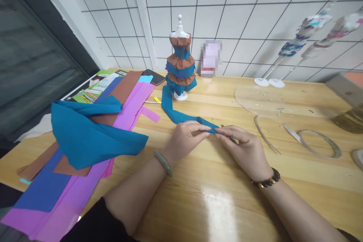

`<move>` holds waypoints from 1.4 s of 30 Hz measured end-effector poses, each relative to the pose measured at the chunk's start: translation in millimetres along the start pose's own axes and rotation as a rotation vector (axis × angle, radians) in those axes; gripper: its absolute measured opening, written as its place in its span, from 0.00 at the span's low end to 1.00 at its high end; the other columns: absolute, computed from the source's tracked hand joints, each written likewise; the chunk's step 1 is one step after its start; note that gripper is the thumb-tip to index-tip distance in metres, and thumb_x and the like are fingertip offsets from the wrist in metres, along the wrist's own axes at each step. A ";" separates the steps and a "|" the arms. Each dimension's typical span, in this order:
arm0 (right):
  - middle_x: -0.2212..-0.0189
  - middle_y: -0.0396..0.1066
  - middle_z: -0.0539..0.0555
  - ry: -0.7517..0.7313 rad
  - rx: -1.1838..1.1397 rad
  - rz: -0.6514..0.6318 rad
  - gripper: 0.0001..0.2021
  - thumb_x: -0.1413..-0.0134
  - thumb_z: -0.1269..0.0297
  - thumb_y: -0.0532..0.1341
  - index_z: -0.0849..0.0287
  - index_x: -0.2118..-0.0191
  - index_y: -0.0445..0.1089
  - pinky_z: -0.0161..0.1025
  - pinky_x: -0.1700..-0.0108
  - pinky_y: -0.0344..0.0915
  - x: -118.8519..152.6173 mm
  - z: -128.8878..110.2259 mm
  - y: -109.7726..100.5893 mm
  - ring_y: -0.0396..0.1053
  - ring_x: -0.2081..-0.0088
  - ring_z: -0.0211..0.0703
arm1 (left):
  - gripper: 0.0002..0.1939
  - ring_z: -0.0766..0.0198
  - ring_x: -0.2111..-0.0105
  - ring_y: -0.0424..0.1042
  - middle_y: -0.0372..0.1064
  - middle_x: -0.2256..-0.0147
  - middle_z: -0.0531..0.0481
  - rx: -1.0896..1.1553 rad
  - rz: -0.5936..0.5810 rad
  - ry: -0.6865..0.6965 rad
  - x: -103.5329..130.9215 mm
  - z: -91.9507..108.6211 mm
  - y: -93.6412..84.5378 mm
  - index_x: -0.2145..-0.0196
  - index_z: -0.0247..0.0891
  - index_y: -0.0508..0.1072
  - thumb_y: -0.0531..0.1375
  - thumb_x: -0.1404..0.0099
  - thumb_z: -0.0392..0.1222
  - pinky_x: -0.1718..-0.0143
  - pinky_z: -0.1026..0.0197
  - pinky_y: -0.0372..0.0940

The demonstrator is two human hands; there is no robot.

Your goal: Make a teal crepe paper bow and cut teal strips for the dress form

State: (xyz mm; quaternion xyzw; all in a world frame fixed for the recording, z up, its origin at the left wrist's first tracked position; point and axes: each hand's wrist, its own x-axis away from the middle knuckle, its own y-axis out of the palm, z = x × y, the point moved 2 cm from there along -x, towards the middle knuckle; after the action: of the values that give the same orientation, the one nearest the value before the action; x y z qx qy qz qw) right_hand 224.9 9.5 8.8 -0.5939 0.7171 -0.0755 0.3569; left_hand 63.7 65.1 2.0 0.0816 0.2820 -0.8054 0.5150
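Note:
A long teal crepe paper strip runs from the foot of a small dress form across the table to my hands. My left hand pinches the strip near its end between thumb and fingers. Close by on the right, my right hand pinches the very end of the same strip. A thin dark tool shows partly behind the right fingers; its kind is hidden. The dress form stands upright, wrapped in gathered brown, teal and blue paper tiers, with its white neck bare.
On the left lie a folded teal paper sheet and purple, blue and brown paper strips. A phone rests behind them. Right of my hands are a clear disc and a tape roll. Two decorated forms lean towards the right.

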 end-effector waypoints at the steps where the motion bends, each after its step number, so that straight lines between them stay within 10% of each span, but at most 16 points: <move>1: 0.69 0.75 0.54 -0.007 0.007 -0.002 0.06 0.51 0.67 0.62 0.54 0.66 0.75 0.41 0.64 0.68 0.0 0.1 -0.1 0.72 0.67 0.43 | 0.07 0.65 0.67 0.71 0.74 0.67 0.48 -0.004 0.001 0.004 -0.2 -0.1 -0.1 0.66 0.37 0.76 0.60 0.43 0.37 0.62 0.63 0.66; 42: 0.70 0.77 0.54 0.471 -0.318 0.073 0.10 0.64 0.59 0.68 0.57 0.72 0.75 0.42 0.61 0.70 -0.7 7.1 0.5 0.73 0.67 0.45 | 0.07 0.65 0.68 0.70 0.71 0.70 0.47 0.425 0.042 -0.290 -1.5 -8.4 3.0 0.74 0.33 0.74 0.65 0.51 0.40 0.64 0.62 0.66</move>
State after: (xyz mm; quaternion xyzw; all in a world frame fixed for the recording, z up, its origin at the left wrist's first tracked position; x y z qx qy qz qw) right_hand 228.8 12.5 3.7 -0.5823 0.8040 -0.0853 0.0852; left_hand 65.6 69.9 -5.5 0.0772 0.0279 -0.8389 0.5380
